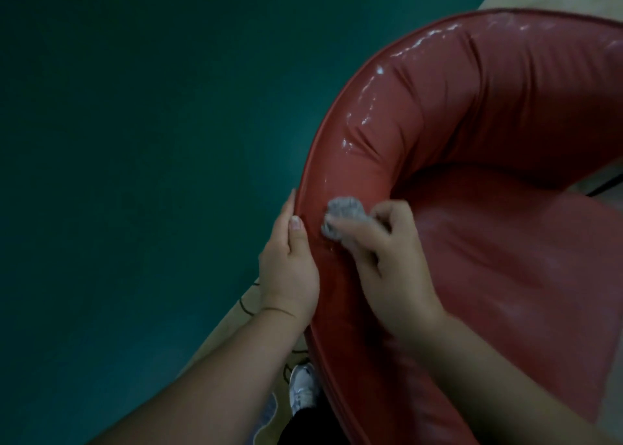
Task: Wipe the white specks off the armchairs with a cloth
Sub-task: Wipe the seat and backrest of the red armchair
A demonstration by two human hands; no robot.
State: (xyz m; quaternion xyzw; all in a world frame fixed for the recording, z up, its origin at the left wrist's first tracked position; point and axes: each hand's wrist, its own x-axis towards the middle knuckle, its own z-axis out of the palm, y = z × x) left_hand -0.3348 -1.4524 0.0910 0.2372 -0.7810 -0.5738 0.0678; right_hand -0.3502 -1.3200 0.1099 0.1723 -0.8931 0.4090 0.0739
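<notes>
Head view is looking down over a red armchair (472,114) with a curved, padded back and glossy upholstery that is catching the light along its top edge. The right hand (387,259) is bunching a small grey cloth (344,213) between its curled fingers and thumb and is pressing the wad against the rounded rim of the chair back, just ahead of its knuckles. The cloth looks blurred, so its exact folds are hard to read. Just to the left of that hand, the left hand (290,262) is gripping the outer edge of the same rim, thumb lying on top of the padding and fingers wrapping down the outside, close beside the cloth without touching it. Both forearms are reaching in from the lower edge of the view. To the right of the right hand, the seat cushion (505,259) is spreading out, showing faint pale marks on its surface. Below the left wrist, a white sneaker (301,387) is standing on a pale floor (222,330), and beyond the left hand a dark green surface (135,141) is filling the rest of the view.
</notes>
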